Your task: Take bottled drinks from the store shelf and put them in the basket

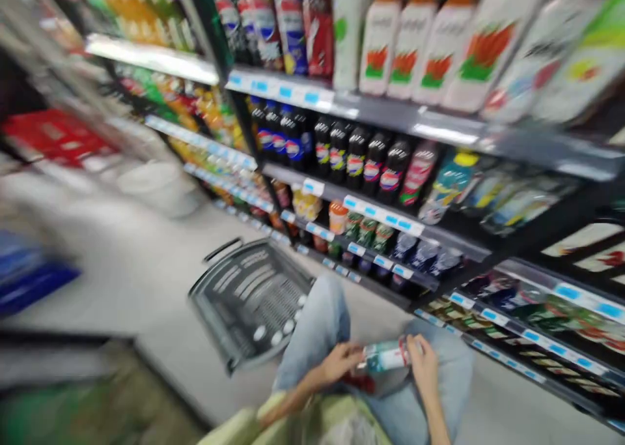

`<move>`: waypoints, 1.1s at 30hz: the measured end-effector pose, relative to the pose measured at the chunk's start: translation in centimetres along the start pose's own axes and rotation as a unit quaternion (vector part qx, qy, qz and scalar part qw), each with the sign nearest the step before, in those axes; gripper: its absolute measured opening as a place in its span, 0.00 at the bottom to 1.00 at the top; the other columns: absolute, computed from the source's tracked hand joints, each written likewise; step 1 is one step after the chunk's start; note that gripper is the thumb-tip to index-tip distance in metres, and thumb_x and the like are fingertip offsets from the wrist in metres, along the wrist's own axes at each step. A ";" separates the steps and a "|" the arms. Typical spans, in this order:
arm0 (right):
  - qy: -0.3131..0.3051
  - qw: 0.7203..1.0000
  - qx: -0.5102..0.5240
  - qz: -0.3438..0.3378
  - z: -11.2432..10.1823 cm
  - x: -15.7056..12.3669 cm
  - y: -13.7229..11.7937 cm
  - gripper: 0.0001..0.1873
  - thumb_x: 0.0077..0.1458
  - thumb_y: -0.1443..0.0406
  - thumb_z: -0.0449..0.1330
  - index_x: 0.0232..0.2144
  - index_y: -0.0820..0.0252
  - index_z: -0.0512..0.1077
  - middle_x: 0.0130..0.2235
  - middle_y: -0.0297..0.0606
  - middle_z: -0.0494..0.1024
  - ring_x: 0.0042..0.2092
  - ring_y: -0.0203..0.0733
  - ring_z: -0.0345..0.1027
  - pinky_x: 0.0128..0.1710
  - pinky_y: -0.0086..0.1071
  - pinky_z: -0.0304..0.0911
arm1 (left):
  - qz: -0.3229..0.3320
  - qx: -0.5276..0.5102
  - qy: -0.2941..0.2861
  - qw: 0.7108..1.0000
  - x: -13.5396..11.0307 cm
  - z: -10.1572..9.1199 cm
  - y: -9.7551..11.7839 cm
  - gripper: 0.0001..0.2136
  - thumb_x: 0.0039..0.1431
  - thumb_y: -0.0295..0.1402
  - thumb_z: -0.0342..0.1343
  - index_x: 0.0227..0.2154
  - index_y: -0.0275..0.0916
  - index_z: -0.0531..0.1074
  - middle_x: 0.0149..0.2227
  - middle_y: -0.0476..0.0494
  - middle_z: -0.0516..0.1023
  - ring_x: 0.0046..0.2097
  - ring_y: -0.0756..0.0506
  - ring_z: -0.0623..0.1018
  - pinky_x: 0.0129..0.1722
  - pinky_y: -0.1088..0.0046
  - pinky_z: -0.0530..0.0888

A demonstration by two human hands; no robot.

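Both my hands hold a small teal-and-white drink container [388, 356] lying on its side above my lap. Blur hides whether it is a can or a bottle. My left hand [338, 361] has its fingers closed round the left end. At the reddish right end, my right hand [422, 360] grips with the thumb and fingers. Something dark red [362, 382] shows below my left hand, too blurred to name. To the left of my knee, on the floor, stands a grey shopping basket [258, 295] with white round spots along its near side.
Shelves [351, 194] of bottles and cans run along the front and right, close to my knees. On the left are a pale tub [159, 184], a red blurred object [56, 135] and a blue one [34, 272]. A dark-edged display [97, 341] is at lower left.
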State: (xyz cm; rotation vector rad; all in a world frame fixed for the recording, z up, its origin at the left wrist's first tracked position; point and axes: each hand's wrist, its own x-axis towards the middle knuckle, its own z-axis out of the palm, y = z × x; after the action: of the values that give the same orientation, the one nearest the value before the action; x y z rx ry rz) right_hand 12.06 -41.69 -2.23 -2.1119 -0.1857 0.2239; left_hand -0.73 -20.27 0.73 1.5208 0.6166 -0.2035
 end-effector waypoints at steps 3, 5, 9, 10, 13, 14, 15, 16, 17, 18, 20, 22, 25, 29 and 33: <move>0.020 0.991 -0.123 -0.056 -0.2 -1.0 -2.0 0.29 0.58 0.36 0.56 0.22 0.52 0.65 0.20 0.32 0.65 0.25 0.42 0.58 0.28 0.34 0.55 | 0.171 0.118 -0.082 0.975 0.3 -0.8 -0.9 0.30 0.44 0.46 0.77 0.48 0.36 0.80 0.51 0.35 0.84 0.56 0.35 0.79 0.64 0.55 0.73; 0.000 0.977 -0.172 -0.127 0.7 -1.6 -3.3 0.24 0.58 0.42 0.59 0.26 0.52 0.67 0.23 0.34 0.71 0.26 0.42 0.61 0.30 0.34 0.55 | 0.282 0.189 -0.086 0.936 1.0 -0.4 -1.1 0.29 0.53 0.44 0.73 0.55 0.35 0.77 0.56 0.30 0.81 0.58 0.36 0.78 0.66 0.56 0.71; -0.036 0.967 -0.173 -0.184 2.8 -3.0 -5.2 0.19 0.58 0.46 0.60 0.29 0.52 0.66 0.26 0.39 0.76 0.30 0.46 0.69 0.34 0.35 0.61 | 0.363 0.291 -0.073 0.882 1.0 0.8 0.2 0.25 0.63 0.30 0.61 0.63 0.38 0.73 0.53 0.33 0.80 0.55 0.39 0.77 0.60 0.61 0.76; -0.036 0.969 -0.166 -0.178 3.1 -3.2 -5.6 0.18 0.58 0.46 0.60 0.30 0.52 0.65 0.26 0.39 0.76 0.30 0.46 0.70 0.34 0.35 0.61 | 0.370 0.310 -0.068 0.873 0.8 0.8 0.7 0.25 0.63 0.28 0.59 0.63 0.38 0.73 0.52 0.34 0.80 0.55 0.40 0.77 0.59 0.61 0.76; -0.052 0.975 -0.145 -0.158 3.9 -3.8 -6.8 0.17 0.58 0.47 0.60 0.31 0.52 0.65 0.29 0.40 0.77 0.31 0.47 0.71 0.35 0.36 0.63 | 0.376 0.348 -0.052 0.857 -0.3 -0.2 1.5 0.24 0.64 0.26 0.56 0.63 0.38 0.72 0.51 0.34 0.79 0.54 0.39 0.77 0.57 0.62 0.77; -0.067 0.975 -0.141 -0.156 4.1 -4.0 -7.3 0.17 0.58 0.48 0.60 0.31 0.52 0.65 0.29 0.39 0.77 0.32 0.47 0.71 0.35 0.36 0.64 | 0.371 0.356 -0.046 0.856 -0.6 -0.8 1.7 0.23 0.65 0.26 0.55 0.63 0.38 0.72 0.52 0.34 0.78 0.55 0.39 0.77 0.57 0.62 0.78; -0.087 0.974 -0.137 -0.158 4.3 -4.2 -8.0 0.17 0.59 0.48 0.61 0.31 0.52 0.65 0.30 0.39 0.77 0.33 0.47 0.72 0.36 0.36 0.65 | 0.363 0.362 -0.041 0.858 -0.9 -1.3 1.7 0.22 0.65 0.26 0.55 0.62 0.37 0.72 0.52 0.33 0.78 0.55 0.39 0.77 0.56 0.62 0.78; -0.111 0.972 -0.131 -0.162 4.5 -4.4 -8.7 0.17 0.59 0.48 0.61 0.32 0.53 0.67 0.31 0.39 0.78 0.34 0.47 0.72 0.37 0.36 0.66 | 0.353 0.364 -0.036 0.861 -1.2 -1.9 1.7 0.22 0.65 0.26 0.55 0.61 0.35 0.72 0.53 0.32 0.77 0.56 0.38 0.76 0.55 0.62 0.78; -0.138 0.969 -0.121 -0.165 4.7 -4.5 -9.5 0.17 0.60 0.48 0.62 0.34 0.54 0.68 0.32 0.39 0.78 0.35 0.46 0.72 0.37 0.36 0.67 | 0.342 0.360 -0.030 0.867 -1.5 -2.5 1.7 0.22 0.64 0.26 0.56 0.60 0.34 0.72 0.53 0.32 0.77 0.56 0.38 0.76 0.55 0.62 0.78; -0.171 0.965 -0.106 -0.168 4.9 -4.6 -10.2 0.17 0.62 0.49 0.62 0.37 0.55 0.71 0.33 0.39 0.79 0.35 0.46 0.73 0.38 0.36 0.68 | 0.330 0.350 -0.019 0.876 -1.7 -3.2 1.7 0.21 0.63 0.25 0.57 0.59 0.33 0.72 0.53 0.31 0.76 0.56 0.39 0.77 0.55 0.63 0.78; -0.233 0.956 -0.061 -0.164 5.1 -4.3 -11.1 0.19 0.64 0.49 0.63 0.46 0.57 0.74 0.38 0.40 0.81 0.38 0.44 0.75 0.41 0.36 0.72 | 0.299 0.312 0.015 0.902 -2.2 -4.8 1.7 0.19 0.62 0.27 0.59 0.56 0.33 0.74 0.53 0.34 0.76 0.52 0.42 0.78 0.54 0.66 0.79; -0.260 0.953 -0.028 -0.153 4.6 -3.4 -11.0 0.22 0.66 0.50 0.63 0.54 0.57 0.73 0.44 0.42 0.83 0.42 0.44 0.78 0.46 0.37 0.74 | 0.256 0.257 0.071 0.929 -2.7 -6.7 1.7 0.15 0.62 0.30 0.62 0.52 0.36 0.76 0.51 0.38 0.76 0.45 0.46 0.79 0.48 0.70 0.79; -0.184 0.971 -0.066 -0.140 1.8 -0.7 -8.2 0.22 0.66 0.48 0.62 0.52 0.57 0.75 0.49 0.46 0.83 0.46 0.48 0.79 0.52 0.43 0.73 | 0.191 0.176 0.195 0.946 -3.3 -10.3 1.5 0.13 0.60 0.35 0.64 0.45 0.38 0.77 0.45 0.43 0.77 0.39 0.48 0.77 0.38 0.75 0.76; -0.014 0.966 -0.234 -0.108 -4.5 2.8 -1.4 0.25 0.63 0.43 0.58 0.42 0.56 0.77 0.45 0.52 0.84 0.45 0.59 0.78 0.51 0.51 0.71 | 0.091 0.081 0.384 0.915 -3.5 -15.3 0.2 0.13 0.56 0.39 0.64 0.40 0.39 0.75 0.36 0.48 0.77 0.36 0.47 0.75 0.34 0.75 0.73; 0.062 0.944 -0.319 -0.064 -8.4 2.8 3.5 0.16 0.60 0.48 0.55 0.35 0.51 0.73 0.44 0.55 0.84 0.49 0.69 0.78 0.50 0.60 0.71 | 0.007 0.017 0.496 0.868 -2.1 -19.3 -2.4 0.15 0.58 0.44 0.61 0.40 0.39 0.71 0.31 0.52 0.73 0.30 0.49 0.74 0.29 0.76 0.69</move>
State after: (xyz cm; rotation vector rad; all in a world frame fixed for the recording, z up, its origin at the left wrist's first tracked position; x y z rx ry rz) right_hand 16.91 -49.84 -1.11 -2.7341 -0.3554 -0.0609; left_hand -8.46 -2.30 0.98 1.6027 1.4080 0.6384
